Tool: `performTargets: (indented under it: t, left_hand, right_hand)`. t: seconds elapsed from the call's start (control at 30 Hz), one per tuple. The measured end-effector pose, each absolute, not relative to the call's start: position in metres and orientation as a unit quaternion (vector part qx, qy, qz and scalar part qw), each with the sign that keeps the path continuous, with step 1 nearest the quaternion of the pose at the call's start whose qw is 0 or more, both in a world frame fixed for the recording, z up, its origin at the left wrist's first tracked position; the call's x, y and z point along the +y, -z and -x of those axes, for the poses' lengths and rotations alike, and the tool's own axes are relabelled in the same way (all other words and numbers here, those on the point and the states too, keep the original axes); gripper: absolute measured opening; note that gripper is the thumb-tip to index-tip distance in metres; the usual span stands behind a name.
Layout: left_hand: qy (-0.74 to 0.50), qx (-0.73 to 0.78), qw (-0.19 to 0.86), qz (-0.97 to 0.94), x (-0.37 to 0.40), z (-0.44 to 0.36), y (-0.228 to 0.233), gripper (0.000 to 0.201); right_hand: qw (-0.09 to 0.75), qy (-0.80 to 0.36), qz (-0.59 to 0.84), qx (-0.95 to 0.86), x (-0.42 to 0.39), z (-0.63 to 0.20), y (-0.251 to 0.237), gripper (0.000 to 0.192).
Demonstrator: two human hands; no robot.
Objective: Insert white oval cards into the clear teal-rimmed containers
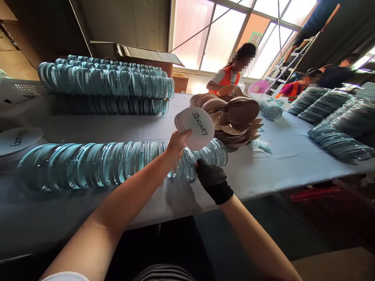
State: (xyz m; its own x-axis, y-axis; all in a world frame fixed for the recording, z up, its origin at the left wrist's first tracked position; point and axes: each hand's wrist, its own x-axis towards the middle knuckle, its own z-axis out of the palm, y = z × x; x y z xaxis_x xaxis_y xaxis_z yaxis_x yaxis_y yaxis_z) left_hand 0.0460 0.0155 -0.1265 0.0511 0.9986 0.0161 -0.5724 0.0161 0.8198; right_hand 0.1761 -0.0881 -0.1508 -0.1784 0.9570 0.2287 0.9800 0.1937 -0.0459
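Observation:
My left hand (177, 143) is bare and holds up a small stack of round white cards (195, 125) printed "Sbeauty", just above a long row of clear round plastic cases (96, 164) lying on edge along the table. My right hand (211, 177) wears a black dotted glove and rests at the right end of that row, its fingers on a clear case (190, 164) with a card inside. A heap of beige round pads (233, 117) lies just behind the cards.
More rows of clear cases (108, 80) are stacked at the back left and others (336, 117) at the right. A large round card (17, 139) lies at the far left. Across the light table (281, 164), people in orange vests work by the windows.

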Motion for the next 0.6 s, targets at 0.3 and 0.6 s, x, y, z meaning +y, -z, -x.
performTargets:
  t: [0.3, 0.6]
  left_hand:
    - [-0.623, 0.305, 0.627, -0.355, 0.011, -0.048, 0.126, 0.041]
    - [-0.632, 0.309, 0.606, -0.372, 0.003, -0.052, 0.122, 0.036]
  right_hand:
    - [0.263, -0.499, 0.523, -0.639, -0.093, -0.200, 0.159, 0.054]
    - [0.292, -0.447, 0.545, -0.646, -0.087, -0.210, 0.138, 0.043]
